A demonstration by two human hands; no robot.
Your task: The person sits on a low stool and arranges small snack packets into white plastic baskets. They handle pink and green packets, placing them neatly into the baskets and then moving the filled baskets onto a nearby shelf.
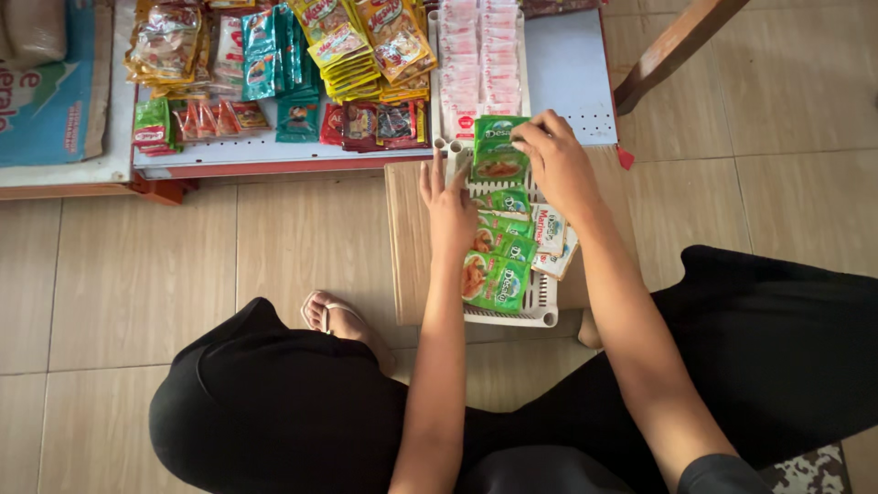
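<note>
Two hands over white tray [547, 316], right hand [556, 163] pinching green sachet [498, 146] at far edge, left hand [450, 209] spread flat beside sachets.

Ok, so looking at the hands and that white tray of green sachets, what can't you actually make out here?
- Head view: the white tray is mostly covered by green sachets and both hands, so its inside layout is hidden.
- The right hand covers part of the top green sachet; its grip is unclear.
- The left hand hides the tray's left edge.
- The piled packets on the shelf are cut off by the top edge.
</note>
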